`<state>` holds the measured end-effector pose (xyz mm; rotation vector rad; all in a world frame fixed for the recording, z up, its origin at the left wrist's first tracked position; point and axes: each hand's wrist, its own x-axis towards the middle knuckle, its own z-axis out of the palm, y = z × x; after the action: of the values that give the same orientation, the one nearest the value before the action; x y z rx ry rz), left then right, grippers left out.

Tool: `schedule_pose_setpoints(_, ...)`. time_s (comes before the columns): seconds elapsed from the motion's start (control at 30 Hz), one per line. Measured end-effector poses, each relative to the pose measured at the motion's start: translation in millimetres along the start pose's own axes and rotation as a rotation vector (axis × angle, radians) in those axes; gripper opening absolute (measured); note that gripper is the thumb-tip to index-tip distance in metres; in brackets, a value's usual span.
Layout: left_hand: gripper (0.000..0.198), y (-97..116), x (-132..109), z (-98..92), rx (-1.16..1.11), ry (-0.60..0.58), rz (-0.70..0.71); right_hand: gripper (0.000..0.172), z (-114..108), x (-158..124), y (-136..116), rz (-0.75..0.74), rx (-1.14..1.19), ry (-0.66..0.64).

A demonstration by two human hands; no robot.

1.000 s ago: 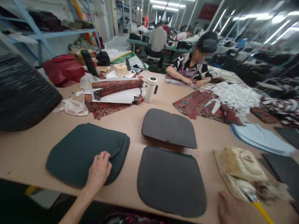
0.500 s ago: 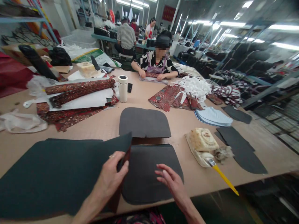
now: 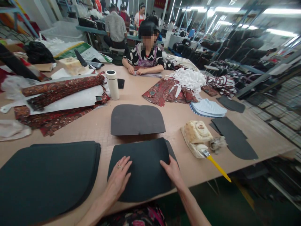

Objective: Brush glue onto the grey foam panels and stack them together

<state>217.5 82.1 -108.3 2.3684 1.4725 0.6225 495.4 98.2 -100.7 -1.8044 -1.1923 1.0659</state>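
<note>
A dark green-black sheet (image 3: 143,182) lies before me at the table's front edge, over a dark grey panel (image 3: 173,153) that shows at its right. My left hand (image 3: 121,174), a ring on one finger, rests flat on the sheet with fingers spread. At the sheet's right edge, which curls up a little, my right hand (image 3: 172,171) pinches it between thumb and fingers. To the left lies a stack of similar dark sheets (image 3: 51,175). Just beyond my hands sits a dark grey rounded panel (image 3: 137,119), slightly raised at its near edge.
Right of me are a crusted glue container (image 3: 197,133), a yellow-handled brush (image 3: 218,168) and dark cut pieces (image 3: 235,135). Farther back stand a white flask (image 3: 113,86), rolled patterned fabric (image 3: 68,91) and white strips (image 3: 185,80). Across the table a person (image 3: 145,53) works.
The sheet in my left hand has come right, from the left stack onto the grey panel. My left hand has flattened on it, and my right hand has taken its right edge.
</note>
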Motion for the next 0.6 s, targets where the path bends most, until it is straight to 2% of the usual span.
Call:
schedule_pose_setpoints(0.1,0.041,2,3,15.8,0.083,-0.055,0.066,0.036,-19,10,10,0.007,-0.051,0.051)
schedule_pose_setpoints(0.27,0.046,4,9,29.4,0.124,-0.077,0.092,0.038,-32,14,19,-0.012,-0.078,0.167)
schedule_pose_setpoints(0.33,0.042,1,12,29.6,0.113,-0.024,0.108,0.044,-41,11,24,0.038,0.064,0.276)
schedule_pose_setpoints(0.47,0.042,-17,12,26.4,0.035,0.164,0.066,0.046,-78,6,48,0.240,0.573,0.495)
schedule_pose_setpoints(0.6,0.048,-49,3,20.3,-0.014,0.223,0.038,0.046,-120,11,79,0.235,0.814,0.661)
